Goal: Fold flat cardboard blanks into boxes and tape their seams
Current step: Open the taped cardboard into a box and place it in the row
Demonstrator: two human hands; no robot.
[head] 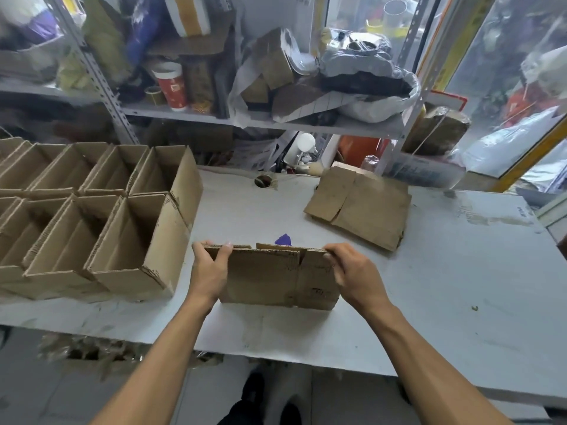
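left hand (211,265) clamped on left top corner | flat cardboard blank (277,279) upright on near table (429,271), long axis left-right, apparently still collapsed | right hand (349,271) pinching right top corner, equally near

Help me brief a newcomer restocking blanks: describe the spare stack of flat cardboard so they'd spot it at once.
Start at the grey table under the shelves. The stack lies flat at the table's far right, beyond the right hand, near the round hole. Unlike the open boxes lined up on the left and the blank held upright in both hands, it lies untouched.
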